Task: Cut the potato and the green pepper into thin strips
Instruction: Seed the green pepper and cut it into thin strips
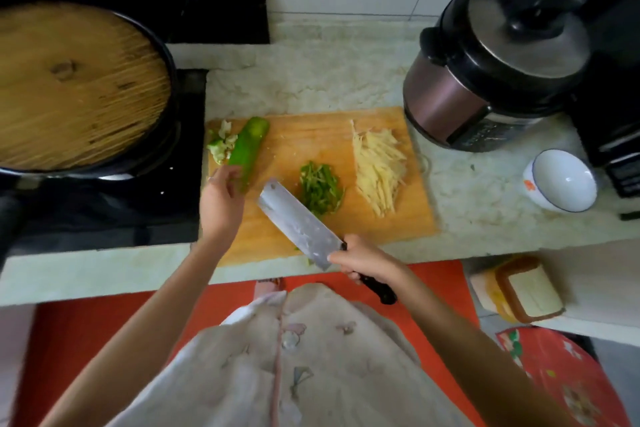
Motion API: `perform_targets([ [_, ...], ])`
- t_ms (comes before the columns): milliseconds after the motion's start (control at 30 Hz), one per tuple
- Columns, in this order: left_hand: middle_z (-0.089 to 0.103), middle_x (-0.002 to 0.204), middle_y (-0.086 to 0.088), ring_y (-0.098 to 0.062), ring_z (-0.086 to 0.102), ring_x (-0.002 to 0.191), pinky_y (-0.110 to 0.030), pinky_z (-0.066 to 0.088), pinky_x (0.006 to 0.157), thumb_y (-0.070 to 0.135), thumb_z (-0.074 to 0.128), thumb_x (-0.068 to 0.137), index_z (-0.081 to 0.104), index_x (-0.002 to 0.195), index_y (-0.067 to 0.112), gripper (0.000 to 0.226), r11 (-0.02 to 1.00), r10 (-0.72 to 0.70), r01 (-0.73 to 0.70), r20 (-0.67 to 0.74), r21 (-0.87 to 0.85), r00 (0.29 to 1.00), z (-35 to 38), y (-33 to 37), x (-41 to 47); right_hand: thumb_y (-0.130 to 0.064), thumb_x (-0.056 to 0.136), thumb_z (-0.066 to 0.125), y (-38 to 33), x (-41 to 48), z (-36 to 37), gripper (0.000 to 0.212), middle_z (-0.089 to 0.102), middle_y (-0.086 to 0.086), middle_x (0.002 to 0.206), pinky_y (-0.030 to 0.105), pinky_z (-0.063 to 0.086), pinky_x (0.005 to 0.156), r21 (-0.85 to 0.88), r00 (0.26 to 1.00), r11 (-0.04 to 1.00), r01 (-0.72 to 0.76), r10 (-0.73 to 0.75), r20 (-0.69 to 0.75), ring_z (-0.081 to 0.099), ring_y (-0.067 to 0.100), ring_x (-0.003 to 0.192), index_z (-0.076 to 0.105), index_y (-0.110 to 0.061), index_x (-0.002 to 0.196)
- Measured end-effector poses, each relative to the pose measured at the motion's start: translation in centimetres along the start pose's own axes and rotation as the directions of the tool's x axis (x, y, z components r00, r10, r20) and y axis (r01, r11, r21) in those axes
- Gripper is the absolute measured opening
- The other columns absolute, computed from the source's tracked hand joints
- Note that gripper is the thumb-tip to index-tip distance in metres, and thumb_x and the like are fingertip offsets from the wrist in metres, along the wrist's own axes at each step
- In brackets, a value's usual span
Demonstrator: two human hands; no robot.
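A wooden cutting board lies on the pale counter. A long piece of green pepper lies at its far left corner, and my left hand pinches the near end of it. Green pepper strips form a small pile at the board's middle. Pale potato strips are heaped at the right side. My right hand grips the black handle of a cleaver, whose broad blade slants over the board's near half, beside the pepper strips.
Pepper scraps sit at the board's far left edge. A black pan with a wooden lid stands on the stove at left. A pressure cooker stands behind the board at right, with a white bowl near it.
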State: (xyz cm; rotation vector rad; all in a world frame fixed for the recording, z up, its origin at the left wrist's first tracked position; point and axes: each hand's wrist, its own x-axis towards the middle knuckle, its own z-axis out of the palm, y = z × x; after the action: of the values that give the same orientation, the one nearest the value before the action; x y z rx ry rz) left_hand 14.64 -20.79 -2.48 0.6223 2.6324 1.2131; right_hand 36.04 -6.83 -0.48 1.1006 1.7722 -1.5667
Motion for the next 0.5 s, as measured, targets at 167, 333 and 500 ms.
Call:
perform_targets([
  [167, 0.064, 0.105, -0.014, -0.033, 0.060, 0.087, -0.037, 0.047, 0.071, -0.001, 0.044, 0.093, 0.063, 0.108, 0.002, 0.025, 0.998, 0.056, -0.056, -0.125, 0.009, 0.991, -0.1, 0.0, -2.2, -0.010, 0.087, 0.048, -1.6, 1.4, -2.5, 0.014, 0.032, 0.002, 0.056, 0.026, 0.026, 0.046, -0.077, 0.994, 0.995, 0.055, -0.062, -0.090, 0.029, 0.015, 0.040, 0.038, -0.014, 0.078],
  [333, 0.060, 0.104, -0.004, -0.022, 0.063, 0.074, -0.028, 0.049, 0.049, 0.022, 0.049, 0.087, 0.058, 0.105, 0.018, 0.021, 0.782, 0.591, -0.608, 0.146, 0.138, 0.793, 1.9, -0.5, -6.9, -0.008, 0.087, 0.048, -3.6, 1.6, -5.2, 0.012, 0.031, 0.001, 0.054, 0.025, 0.025, 0.044, -0.167, 0.988, 0.977, 0.132, -0.143, -0.051, 0.029, 0.015, 0.040, 0.040, -0.012, 0.079],
  [500, 0.046, 0.117, 0.000, -0.020, 0.062, 0.059, -0.024, 0.040, 0.031, 0.024, 0.061, 0.074, 0.049, 0.114, 0.024, 0.042, 0.497, 0.673, -0.848, 0.535, 0.183, 0.510, 5.0, -1.1, -10.3, -0.008, 0.089, 0.049, -3.3, 0.7, -6.0, 0.022, 0.027, -0.001, 0.051, 0.024, 0.024, 0.044, 0.005, 0.973, 0.975, 0.224, -0.223, -0.052, 0.025, 0.014, 0.041, 0.038, -0.017, 0.072],
])
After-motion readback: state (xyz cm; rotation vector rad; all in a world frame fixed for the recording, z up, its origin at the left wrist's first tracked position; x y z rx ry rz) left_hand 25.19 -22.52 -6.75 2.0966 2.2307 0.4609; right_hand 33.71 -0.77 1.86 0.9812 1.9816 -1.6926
